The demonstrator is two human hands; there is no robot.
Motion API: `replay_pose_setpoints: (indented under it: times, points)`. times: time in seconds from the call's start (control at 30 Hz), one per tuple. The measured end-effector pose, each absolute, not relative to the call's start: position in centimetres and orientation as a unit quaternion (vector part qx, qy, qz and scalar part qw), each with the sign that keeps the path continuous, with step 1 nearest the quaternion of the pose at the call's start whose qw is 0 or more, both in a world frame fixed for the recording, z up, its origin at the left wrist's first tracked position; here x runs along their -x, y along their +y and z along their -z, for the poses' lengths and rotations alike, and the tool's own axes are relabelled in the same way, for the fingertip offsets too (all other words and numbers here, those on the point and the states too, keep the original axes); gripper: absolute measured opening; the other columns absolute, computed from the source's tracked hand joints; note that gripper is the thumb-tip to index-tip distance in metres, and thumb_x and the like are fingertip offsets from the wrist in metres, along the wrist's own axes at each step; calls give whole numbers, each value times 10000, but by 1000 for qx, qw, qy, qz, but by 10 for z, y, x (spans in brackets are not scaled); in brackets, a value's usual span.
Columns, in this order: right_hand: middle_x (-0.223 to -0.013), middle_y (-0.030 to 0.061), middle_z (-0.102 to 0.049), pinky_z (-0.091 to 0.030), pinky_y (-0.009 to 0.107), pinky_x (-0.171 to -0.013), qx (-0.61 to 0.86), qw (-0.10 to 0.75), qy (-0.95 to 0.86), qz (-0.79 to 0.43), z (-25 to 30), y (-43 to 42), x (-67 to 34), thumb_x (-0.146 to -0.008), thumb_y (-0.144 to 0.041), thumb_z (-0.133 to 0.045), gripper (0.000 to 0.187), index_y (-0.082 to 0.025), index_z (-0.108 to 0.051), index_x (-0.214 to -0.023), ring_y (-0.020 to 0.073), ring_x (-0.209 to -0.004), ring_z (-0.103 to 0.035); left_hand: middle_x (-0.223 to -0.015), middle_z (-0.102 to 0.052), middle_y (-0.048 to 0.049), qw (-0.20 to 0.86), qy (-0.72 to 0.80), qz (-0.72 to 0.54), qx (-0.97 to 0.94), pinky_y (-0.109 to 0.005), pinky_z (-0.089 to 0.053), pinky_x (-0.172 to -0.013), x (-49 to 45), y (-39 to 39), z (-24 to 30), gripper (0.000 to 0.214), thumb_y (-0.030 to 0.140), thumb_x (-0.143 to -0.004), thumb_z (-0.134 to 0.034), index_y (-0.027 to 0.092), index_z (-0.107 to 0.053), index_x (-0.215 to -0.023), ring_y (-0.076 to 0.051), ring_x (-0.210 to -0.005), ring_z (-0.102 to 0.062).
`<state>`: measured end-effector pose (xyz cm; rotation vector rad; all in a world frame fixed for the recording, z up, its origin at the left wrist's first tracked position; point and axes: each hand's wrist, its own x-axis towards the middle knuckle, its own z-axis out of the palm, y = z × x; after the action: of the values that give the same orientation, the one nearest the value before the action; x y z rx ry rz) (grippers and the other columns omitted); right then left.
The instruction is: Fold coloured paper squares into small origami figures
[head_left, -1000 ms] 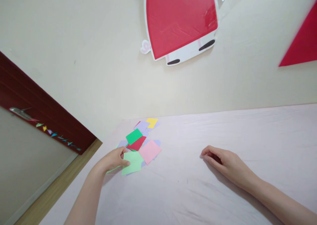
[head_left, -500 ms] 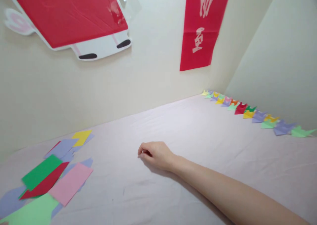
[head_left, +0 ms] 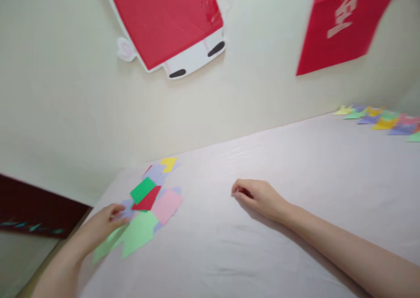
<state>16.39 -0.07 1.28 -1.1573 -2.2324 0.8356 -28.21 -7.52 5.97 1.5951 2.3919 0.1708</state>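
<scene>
At the left side of the table, my left hand [head_left: 110, 223] is over the edge of a spread of coloured paper sheets, thumb and fingers apart with nothing between them. Closest to it are a purple sheet [head_left: 126, 209] and light green sheets [head_left: 140, 233]. A green sheet [head_left: 142, 190], a red sheet [head_left: 149, 199] and a pink sheet [head_left: 167, 206] overlap just beyond. My right hand [head_left: 259, 197] rests on the cloth near the middle, fingers curled in loosely and closed on nothing visible.
A row of small folded paper figures [head_left: 385, 122] lines the far right of the cloth-covered table [head_left: 210, 254]. On the wall behind hang a red and white cutout [head_left: 170, 22] and a red banner [head_left: 344, 35]. The table's left edge drops toward a dark red surface [head_left: 39, 210].
The view has swung left, so everything sits further right. My left hand has come into view beside the paper sheets. My right hand keeps its curled pose on the cloth.
</scene>
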Motion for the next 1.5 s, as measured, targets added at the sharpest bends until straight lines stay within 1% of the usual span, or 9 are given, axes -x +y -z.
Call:
replay_pose_setpoints:
  times: [0.13, 0.3, 0.47, 0.73, 1.03, 1.17, 1.3, 1.4, 1.5]
  points:
    - [-760, 20, -693, -394, 261, -607, 425, 218, -824, -306, -12, 0, -162, -875, -287, -438, 224, -223, -652, -889, 172, -649, -596, -1109, -665, -129, 116, 828, -52, -546, -337, -496, -881, 293, -52, -59, 570, 519, -691, -551, 124, -598, -1100, -261, -994, -632]
    - [-748, 21, -689, -394, 272, -593, 429, 213, -823, -305, -13, -2, -160, -877, -318, -433, 225, -233, -640, -888, 179, -645, -590, -1183, -602, -230, 64, 848, -42, -524, -419, -430, -958, 292, -26, -38, 761, 607, -707, -529, 38, -551, -1211, -344, -1129, -560]
    - [-721, 14, -677, -394, 269, -580, 433, 213, -820, -307, -14, -2, -159, -873, -326, -431, 230, -233, -642, -871, 176, -624, -586, -1251, -559, -226, 40, 847, -23, -530, -470, -397, -973, 287, -16, -26, 821, 667, -657, -581, 91, -564, -1243, -408, -1212, -483]
    - [-726, 16, -683, -393, 267, -580, 431, 217, -820, -308, -14, -1, -160, -873, -320, -436, 228, -236, -647, -876, 174, -631, -589, -1126, -670, -136, 68, 833, -17, -549, -374, -463, -826, 285, -5, -43, 578, 591, -685, -608, 170, -660, -1079, -348, -1064, -593]
    - [-740, 22, -682, -396, 273, -593, 430, 211, -820, -314, -15, -1, -159, -879, -337, -426, 238, -233, -640, -880, 177, -644, -586, -920, -734, -59, 98, 821, -13, -562, -321, -466, -735, 278, -12, -52, 393, 475, -812, -454, 214, -698, -977, -269, -885, -667]
    - [-749, 21, -687, -398, 274, -607, 428, 213, -822, -309, -13, -1, -160, -880, -318, -436, 224, -230, -642, -891, 174, -648, -587, -1094, -706, -81, 77, 822, -18, -563, -336, -469, -810, 273, -13, -49, 420, 452, -788, -500, 207, -638, -1100, -278, -992, -651]
    - [-769, 16, -690, -406, 274, -632, 428, 214, -821, -312, -12, -1, -160, -885, -300, -442, 212, -229, -641, -904, 170, -666, -593, -1304, -591, -117, 62, 802, -22, -593, -332, -438, -937, 262, -23, -49, 623, 553, -744, -547, 166, -531, -1231, -275, -1174, -562]
    - [-763, 15, -687, -402, 270, -629, 428, 211, -821, -313, -12, -1, -160, -885, -291, -442, 213, -226, -644, -905, 168, -666, -593, -1291, -569, -175, 48, 799, 4, -600, -386, -411, -977, 249, -36, -49, 711, 609, -699, -575, 110, -545, -1205, -331, -1199, -526]
    - [-765, 11, -690, -402, 265, -626, 427, 214, -823, -309, -12, -1, -160, -883, -287, -446, 208, -229, -644, -900, 167, -665, -597, -1223, -608, -153, 42, 802, 42, -594, -371, -451, -891, 235, -47, -50, 578, 542, -768, -520, 130, -569, -1170, -312, -1095, -592]
